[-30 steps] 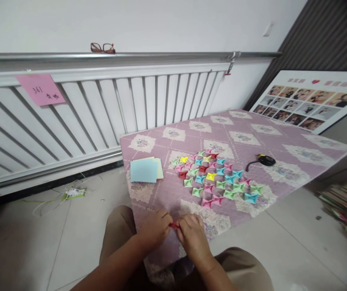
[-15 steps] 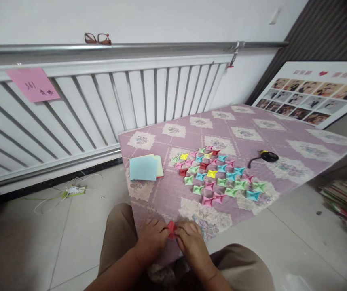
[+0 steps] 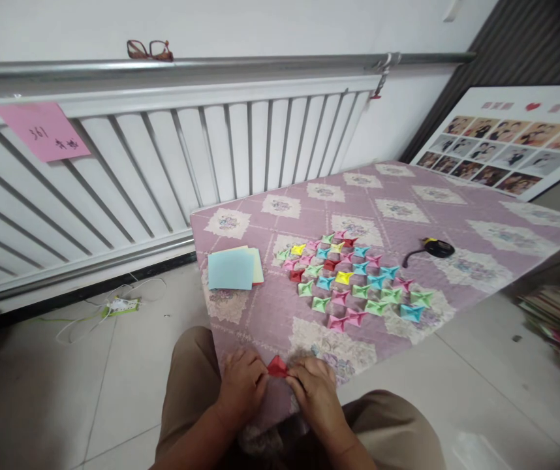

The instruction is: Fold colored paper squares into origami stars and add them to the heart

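Observation:
Between my hands, at the near corner of the table, is a small red folded paper piece (image 3: 277,367). My left hand (image 3: 245,382) pinches its left end, and my right hand (image 3: 313,386) pinches its right end. The fingers of both hands are curled, and they partly cover the paper's ends. Farther up the cloth stand several small folded paper pieces (image 3: 343,278) in loose rows, coloured pink, green, blue, yellow and red. A stack of paper sheets (image 3: 231,270) lies to the left, light blue on top with pale yellow and red edges showing.
A floral purple tablecloth (image 3: 270,313) covers the table. On it, to the right, lies a black coiled object (image 3: 437,248), perhaps a tape measure. A photo board (image 3: 510,140) leans at the far right. Behind is a white radiator (image 3: 241,150); glasses (image 3: 150,50) rest on the pipe above.
Both hands still pinch the red paper, which has turned and now shows a peaked, wider face. The hands are slightly farther apart, and the camera view has shifted a little.

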Tool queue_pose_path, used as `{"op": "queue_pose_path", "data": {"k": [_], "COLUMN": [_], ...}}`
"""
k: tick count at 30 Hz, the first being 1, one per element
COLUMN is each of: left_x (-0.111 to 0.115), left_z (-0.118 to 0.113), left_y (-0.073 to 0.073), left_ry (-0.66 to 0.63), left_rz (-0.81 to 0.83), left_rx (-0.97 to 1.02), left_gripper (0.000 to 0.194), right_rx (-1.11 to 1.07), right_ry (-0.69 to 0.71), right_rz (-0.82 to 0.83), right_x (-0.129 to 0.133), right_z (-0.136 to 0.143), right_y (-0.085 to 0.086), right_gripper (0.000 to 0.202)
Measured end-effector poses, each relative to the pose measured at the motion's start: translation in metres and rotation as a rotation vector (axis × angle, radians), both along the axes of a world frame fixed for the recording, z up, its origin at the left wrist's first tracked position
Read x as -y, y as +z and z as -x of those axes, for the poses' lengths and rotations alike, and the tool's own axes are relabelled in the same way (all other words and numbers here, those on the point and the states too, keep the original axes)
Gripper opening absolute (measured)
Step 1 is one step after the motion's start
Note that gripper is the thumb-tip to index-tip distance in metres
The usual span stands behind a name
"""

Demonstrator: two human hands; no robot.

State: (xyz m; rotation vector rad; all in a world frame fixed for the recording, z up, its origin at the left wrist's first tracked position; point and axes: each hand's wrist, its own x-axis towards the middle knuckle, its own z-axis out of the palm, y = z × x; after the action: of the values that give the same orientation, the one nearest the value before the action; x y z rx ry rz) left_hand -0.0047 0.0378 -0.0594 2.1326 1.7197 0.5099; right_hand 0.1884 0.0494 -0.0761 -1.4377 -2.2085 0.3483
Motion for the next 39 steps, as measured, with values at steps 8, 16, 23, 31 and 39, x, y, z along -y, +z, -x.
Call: {"op": "queue_pose_path", "data": {"k": [8, 16, 23, 31, 39], "left_x": [-0.003, -0.012, -0.022, -0.030, -0.035], "left_z": [-0.005, -0.007, -0.007, -0.009, -0.010], "left_y": [0.004, 0.012, 0.021, 0.027, 0.027], "left_ry": [0.060, 0.058, -0.015, -0.057, -0.084], "left_rz": [0.080, 0.164, 0.248, 0.277, 0.317], "left_rx": [-0.053, -0.121, -0.222, -0.299, -0.331], "left_gripper": [0.016, 0.014, 0.020, 0.022, 0.024], "right_rx": [0.040, 0.038, 0.076, 0.076, 0.088], "right_ry": [-0.136, -0.237, -0.270, -0.289, -0.302], "right_rz": [0.021, 0.047, 0.035, 0.055, 0.087], "right_x": [0.000, 0.001, -0.001, -0.003, -0.005], "right_z": [0.012, 0.018, 0.021, 0.023, 0.024], "right_y": [0.010, 0.011, 0.011, 0.011, 0.010], "right_gripper": [0.017, 0.020, 0.019, 0.021, 0.022]}}
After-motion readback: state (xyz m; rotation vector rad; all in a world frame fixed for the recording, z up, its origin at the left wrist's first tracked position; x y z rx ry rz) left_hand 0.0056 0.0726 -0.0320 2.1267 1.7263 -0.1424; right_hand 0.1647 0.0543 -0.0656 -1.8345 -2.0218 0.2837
